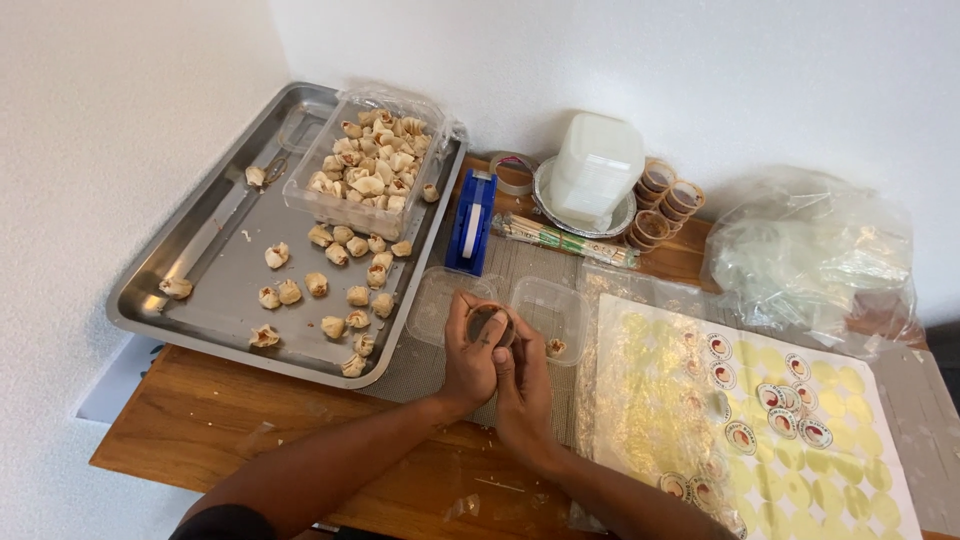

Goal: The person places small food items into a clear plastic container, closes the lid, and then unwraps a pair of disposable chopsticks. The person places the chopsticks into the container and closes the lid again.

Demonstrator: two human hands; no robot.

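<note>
My left hand (468, 358) and my right hand (522, 388) meet near the table's front, both gripping a small round sauce cup (488, 322) with dark contents. Just beyond the hands lie a clear plastic box (553, 316), holding one dumpling, and its clear lid (438, 300). To the left a steel tray (210, 290) carries several loose dumplings (345, 250) and a clear tub (368, 170) heaped with more.
A blue tape dispenser (471, 222) stands by the tray. Behind it are a tape roll (513, 173), wrapped chopsticks (565, 240), stacked white containers (595, 165), sauce cups (665, 205) and a crumpled plastic bag (810, 255). A sticker sheet (760, 420) lies at right.
</note>
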